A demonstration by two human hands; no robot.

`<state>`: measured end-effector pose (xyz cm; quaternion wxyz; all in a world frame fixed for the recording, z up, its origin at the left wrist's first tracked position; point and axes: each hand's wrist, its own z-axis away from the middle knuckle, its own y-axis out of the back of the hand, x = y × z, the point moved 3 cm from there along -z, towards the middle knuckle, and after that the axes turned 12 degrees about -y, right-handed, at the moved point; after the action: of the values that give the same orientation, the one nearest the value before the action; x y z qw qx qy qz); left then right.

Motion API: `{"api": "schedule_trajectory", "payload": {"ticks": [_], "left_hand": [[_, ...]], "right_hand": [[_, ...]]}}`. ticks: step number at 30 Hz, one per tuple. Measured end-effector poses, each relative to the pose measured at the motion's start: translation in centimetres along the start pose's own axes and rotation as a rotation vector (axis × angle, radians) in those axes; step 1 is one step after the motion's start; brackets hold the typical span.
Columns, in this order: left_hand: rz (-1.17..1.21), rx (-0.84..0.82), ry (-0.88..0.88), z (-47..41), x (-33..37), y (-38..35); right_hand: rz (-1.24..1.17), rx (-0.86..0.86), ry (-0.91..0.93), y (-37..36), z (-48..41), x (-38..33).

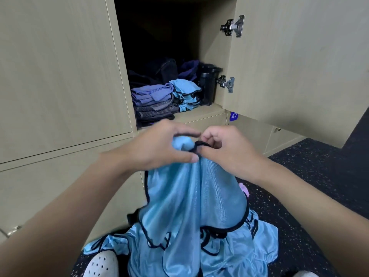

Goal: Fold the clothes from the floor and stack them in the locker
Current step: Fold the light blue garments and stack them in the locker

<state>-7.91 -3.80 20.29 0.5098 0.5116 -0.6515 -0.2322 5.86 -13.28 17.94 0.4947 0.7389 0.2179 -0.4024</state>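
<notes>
Sky-blue satiny mesh vest with black trim [195,196] hangs from both hands: left hand [159,148] clutches its bunched top, right hand [225,148] pinches the black edge. Likely light, limp, slippery; best gripped at the shoulder seams. Its long axis runs vertically, hem trailing onto the floor pile [249,248], before the open wooden locker [209,111].

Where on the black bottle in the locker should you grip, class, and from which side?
Probably the black bottle's upright body, from the open front: the light blue stack crowds its left, the locker wall its right.
</notes>
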Motion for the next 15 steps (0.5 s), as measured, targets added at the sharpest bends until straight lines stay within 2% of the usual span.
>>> {"api": "schedule_trajectory", "payload": {"ticks": [2,5,10,12,15], "left_hand": [[0.081,-0.039,0.010,-0.1,0.2,-1.0],[0.119,0.013,0.066,-0.1,-0.6,-0.8],[-0.103,0.179,0.124,0.2,-2.6,2.2],[-0.185,0.186,0.138,0.4,-2.9,2.7],[-0.051,0.165,0.103,0.4,-1.6,1.7]], "right_hand": [[-0.017,-0.016,0.001,0.2,0.1,-0.2],[-0.005,-0.068,-0.033,0.9,0.4,-0.2],[0.049,-0.115,-0.123,2.6,0.8,0.4],[0.075,-0.085,-0.118,3.3,0.9,0.4],[0.079,-0.030,-0.066,3.7,1.0,-0.1]]}}
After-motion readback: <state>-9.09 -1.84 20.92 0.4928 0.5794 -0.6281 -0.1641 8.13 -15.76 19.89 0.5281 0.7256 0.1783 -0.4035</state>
